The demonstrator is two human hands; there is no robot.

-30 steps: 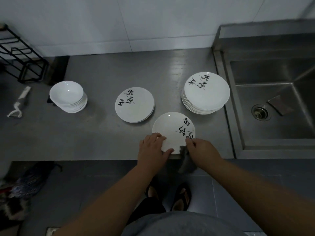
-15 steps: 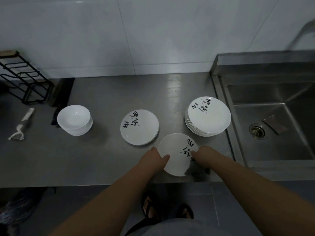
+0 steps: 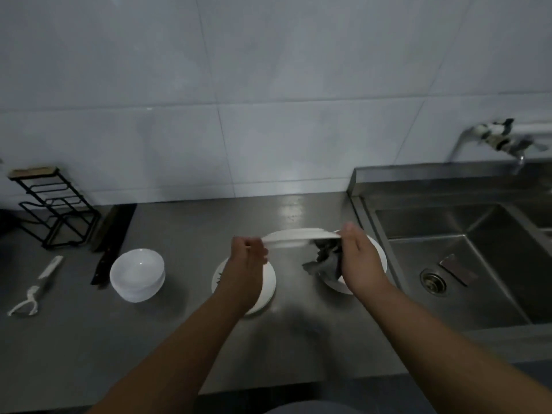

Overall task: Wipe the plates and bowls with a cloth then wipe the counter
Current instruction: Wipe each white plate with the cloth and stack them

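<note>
From where I stood, the person worked bare-armed: the left forearm [image 3: 179, 348] and right forearm [image 3: 433, 330] were uncovered from the wrist back past the front edge of the counter [image 3: 89, 354], as far as could be seen. The left hand [image 3: 249, 252] and right hand [image 3: 358, 255] were bare too. Below that counter edge showed a sliver of grey-blue garment [image 3: 310, 410].

held plate [image 3: 298, 235] blurred, right stack [image 3: 380, 258] half hidden, tap [image 3: 493, 135] smeared

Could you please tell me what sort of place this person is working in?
Most likely a kitchen, perhaps a commercial one: a stainless steel counter with a built-in sink and wall tap, plus stacked white bowls.
</note>
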